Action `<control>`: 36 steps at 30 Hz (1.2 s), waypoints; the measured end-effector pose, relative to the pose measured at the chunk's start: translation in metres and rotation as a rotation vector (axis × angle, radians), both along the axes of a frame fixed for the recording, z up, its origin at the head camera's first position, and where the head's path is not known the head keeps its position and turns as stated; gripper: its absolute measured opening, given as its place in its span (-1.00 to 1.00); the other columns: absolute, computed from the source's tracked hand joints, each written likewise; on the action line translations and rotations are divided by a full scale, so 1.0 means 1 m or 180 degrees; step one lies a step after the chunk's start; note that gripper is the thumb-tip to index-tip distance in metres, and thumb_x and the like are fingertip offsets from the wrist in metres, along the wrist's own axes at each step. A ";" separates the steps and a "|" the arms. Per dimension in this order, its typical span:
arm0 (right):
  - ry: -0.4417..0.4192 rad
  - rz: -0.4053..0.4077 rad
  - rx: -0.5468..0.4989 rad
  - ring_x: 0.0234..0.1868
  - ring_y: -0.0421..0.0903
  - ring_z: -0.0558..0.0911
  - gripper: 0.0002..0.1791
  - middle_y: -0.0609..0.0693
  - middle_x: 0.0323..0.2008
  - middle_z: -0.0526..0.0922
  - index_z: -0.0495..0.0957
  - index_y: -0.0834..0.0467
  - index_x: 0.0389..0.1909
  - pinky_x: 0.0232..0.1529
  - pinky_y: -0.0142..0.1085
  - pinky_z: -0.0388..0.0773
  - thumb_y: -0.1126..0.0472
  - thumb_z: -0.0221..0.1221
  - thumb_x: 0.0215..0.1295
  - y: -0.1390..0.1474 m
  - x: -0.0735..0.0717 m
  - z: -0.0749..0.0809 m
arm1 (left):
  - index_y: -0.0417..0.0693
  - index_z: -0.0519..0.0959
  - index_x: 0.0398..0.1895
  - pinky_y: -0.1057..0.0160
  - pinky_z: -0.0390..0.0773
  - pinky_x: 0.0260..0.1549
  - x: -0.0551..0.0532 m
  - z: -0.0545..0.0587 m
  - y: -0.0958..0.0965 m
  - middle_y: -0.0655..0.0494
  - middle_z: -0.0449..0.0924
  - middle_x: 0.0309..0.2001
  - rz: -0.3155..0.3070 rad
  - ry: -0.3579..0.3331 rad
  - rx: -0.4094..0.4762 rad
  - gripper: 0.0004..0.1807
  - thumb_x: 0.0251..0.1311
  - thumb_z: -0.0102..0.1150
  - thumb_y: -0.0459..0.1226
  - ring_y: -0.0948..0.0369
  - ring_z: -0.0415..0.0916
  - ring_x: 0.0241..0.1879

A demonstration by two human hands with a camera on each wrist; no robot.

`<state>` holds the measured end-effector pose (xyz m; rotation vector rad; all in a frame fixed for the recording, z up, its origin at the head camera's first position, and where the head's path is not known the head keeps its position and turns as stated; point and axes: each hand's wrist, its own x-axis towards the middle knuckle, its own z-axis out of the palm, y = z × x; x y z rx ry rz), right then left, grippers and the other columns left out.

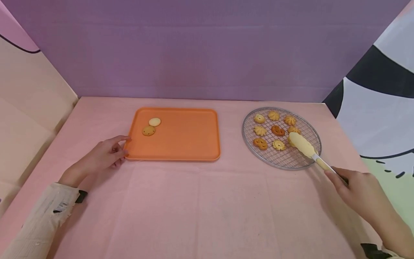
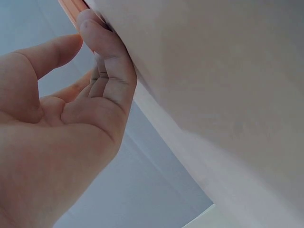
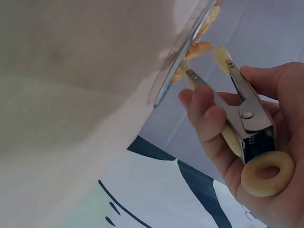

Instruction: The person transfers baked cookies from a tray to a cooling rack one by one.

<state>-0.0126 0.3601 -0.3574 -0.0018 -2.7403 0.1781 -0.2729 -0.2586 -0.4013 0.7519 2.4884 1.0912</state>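
An orange tray (image 1: 181, 136) lies left of centre, bearing a pale round cookie (image 1: 155, 122) and a tan dotted cookie (image 1: 149, 131). At its left edge my left hand (image 1: 105, 153) pinches the rim near the front corner. My right hand (image 1: 363, 192) grips tongs (image 3: 244, 114) with cream tips and a metal body; their ring end faces the wrist. In the right wrist view the tong tips stand apart with a cookie (image 3: 199, 49) showing between them. In the head view the upper tip covers part of that spot over the round wire rack (image 1: 299, 162).
Several cookies lie on the rack, among them a brown pretzel-shaped one (image 1: 278, 130) and a swirled one (image 1: 273, 115). Pink cloth (image 1: 197, 201) covers the table. A purple wall (image 1: 200, 50) rises behind, with printed panels (image 1: 381, 118) on the right.
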 end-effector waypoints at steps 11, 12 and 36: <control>0.0086 -0.0103 0.0452 -0.72 -0.14 0.15 -0.83 -0.18 -0.79 0.18 0.64 0.22 -0.30 -0.67 -0.28 0.05 0.18 0.32 0.25 -0.004 0.003 0.001 | -0.31 0.26 0.39 0.29 0.58 -0.56 -0.011 -0.004 -0.001 -0.05 0.57 -0.43 -0.0050 -0.0028 0.0002 -0.45 0.37 0.12 -0.42 0.17 0.51 -0.53; 0.0041 -0.0149 0.0446 -0.72 -0.14 0.15 -0.79 -0.17 -0.79 0.18 0.65 0.24 -0.27 -0.67 -0.29 0.05 0.15 0.33 0.25 -0.004 0.003 0.002 | -0.31 0.26 0.39 0.29 0.58 -0.56 -0.012 -0.004 -0.001 -0.05 0.57 -0.43 -0.0061 -0.0024 0.0006 -0.44 0.37 0.12 -0.42 0.18 0.51 -0.53; 0.0966 -0.0541 0.1233 -0.63 0.21 0.51 -0.07 0.28 -0.45 0.66 0.62 0.30 -0.11 -0.86 -0.12 0.12 -0.41 -0.43 0.49 -0.043 -0.002 -0.008 | -0.29 0.23 0.43 0.27 0.60 -0.53 -0.082 -0.020 0.004 -0.01 0.58 -0.42 -0.0428 0.0012 0.0000 -0.41 0.38 0.13 -0.39 0.17 0.52 -0.50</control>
